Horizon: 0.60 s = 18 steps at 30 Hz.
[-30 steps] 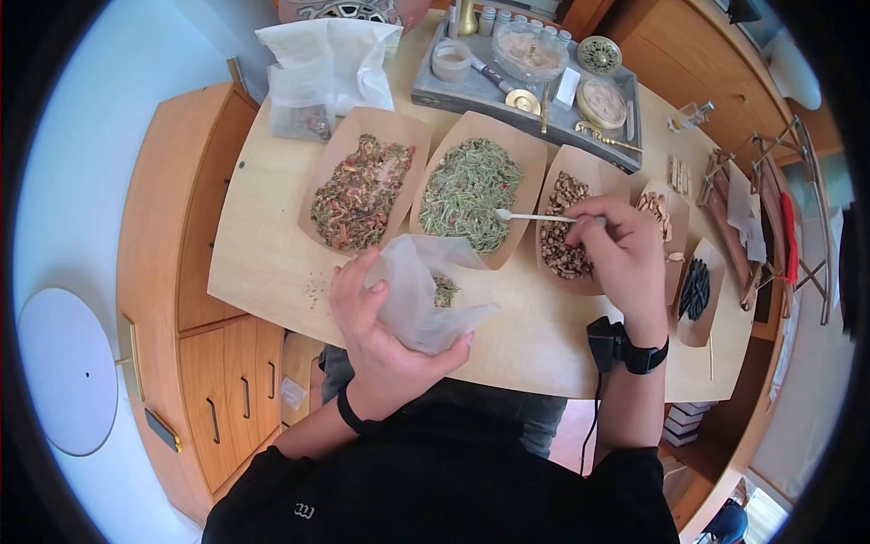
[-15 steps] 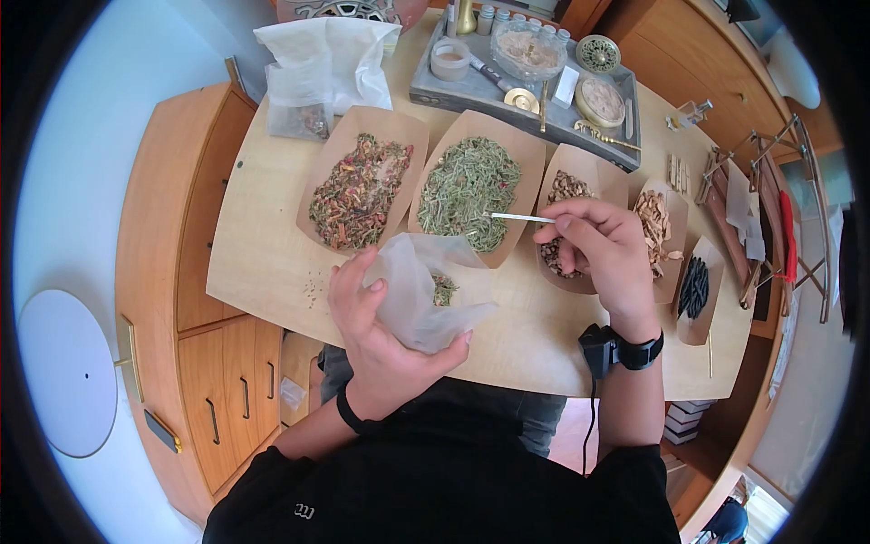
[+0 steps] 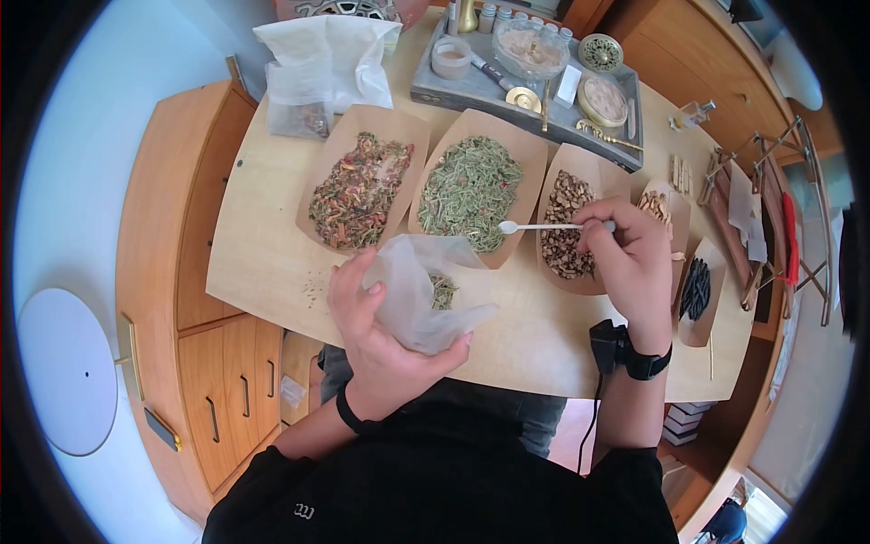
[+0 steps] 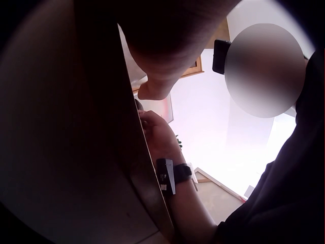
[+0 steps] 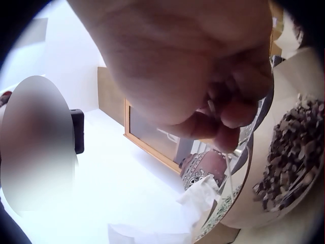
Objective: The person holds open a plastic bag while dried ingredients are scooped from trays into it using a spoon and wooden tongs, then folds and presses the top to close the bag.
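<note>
In the head view the left hand (image 3: 385,340) holds a translucent bag (image 3: 419,313) by its side, thumb and fingers around it; its mouth gapes and green bits (image 3: 442,292) lie inside. The right hand (image 3: 630,263) pinches a thin white spoon (image 3: 548,227) above the paper tray of brown chunks (image 3: 566,249). Its small scoop end is over the right edge of the tray of green needle-like herb (image 3: 471,186). In the right wrist view the right hand (image 5: 203,76) has curled fingers around the spoon's handle, beside the brown chunks (image 5: 294,157).
A tray of reddish mixed herbs (image 3: 358,195) stands at the left, white pouches (image 3: 331,68) behind it. At the back is a grey tray (image 3: 435,95) with jars and brass pieces. Pale chips (image 3: 654,207), black sticks (image 3: 695,290) and a wooden rack (image 3: 770,190) are at the right.
The right hand moved left with the spoon, then back right; the scoop end now lies over the green herb tray's edge. The left hand and bag have barely moved.
</note>
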Each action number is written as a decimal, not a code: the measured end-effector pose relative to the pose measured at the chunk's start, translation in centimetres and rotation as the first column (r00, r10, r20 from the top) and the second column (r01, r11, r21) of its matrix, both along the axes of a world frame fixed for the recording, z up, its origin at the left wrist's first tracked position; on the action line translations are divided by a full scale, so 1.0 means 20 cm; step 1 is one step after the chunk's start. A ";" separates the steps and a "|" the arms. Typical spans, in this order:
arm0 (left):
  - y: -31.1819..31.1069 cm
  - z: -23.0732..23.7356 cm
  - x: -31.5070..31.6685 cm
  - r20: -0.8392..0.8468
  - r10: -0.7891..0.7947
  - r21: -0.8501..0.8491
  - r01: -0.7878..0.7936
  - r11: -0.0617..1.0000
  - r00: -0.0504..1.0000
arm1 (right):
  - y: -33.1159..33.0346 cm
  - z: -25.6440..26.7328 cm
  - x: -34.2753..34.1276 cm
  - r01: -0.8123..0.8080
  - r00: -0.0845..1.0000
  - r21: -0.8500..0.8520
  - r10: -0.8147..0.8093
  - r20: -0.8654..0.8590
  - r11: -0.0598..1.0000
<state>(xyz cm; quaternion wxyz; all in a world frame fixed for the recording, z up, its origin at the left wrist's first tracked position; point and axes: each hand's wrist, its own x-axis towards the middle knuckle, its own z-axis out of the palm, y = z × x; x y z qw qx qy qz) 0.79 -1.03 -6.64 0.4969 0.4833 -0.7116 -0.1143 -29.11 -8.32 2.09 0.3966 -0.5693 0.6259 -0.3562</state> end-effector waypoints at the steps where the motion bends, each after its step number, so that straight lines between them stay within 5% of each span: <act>1: 0.00 0.00 0.00 0.000 -0.001 0.000 0.001 1.000 1.000 | 0.00 0.00 0.01 0.001 1.000 0.000 -0.001 0.000 1.000; 3: 0.00 0.00 0.00 -0.004 -0.006 0.009 0.006 1.000 1.000 | 0.00 -0.01 0.06 -0.107 0.990 0.081 0.098 0.102 0.991; 6: 0.00 0.00 0.00 0.002 -0.010 0.008 0.010 1.000 1.000 | 0.00 -0.02 0.13 -0.100 0.948 0.208 0.029 0.316 0.973; 18: 0.01 0.06 0.01 0.058 -0.041 0.095 0.035 0.995 0.997 | -0.03 -0.03 0.08 -0.062 0.920 0.187 -0.016 0.391 0.980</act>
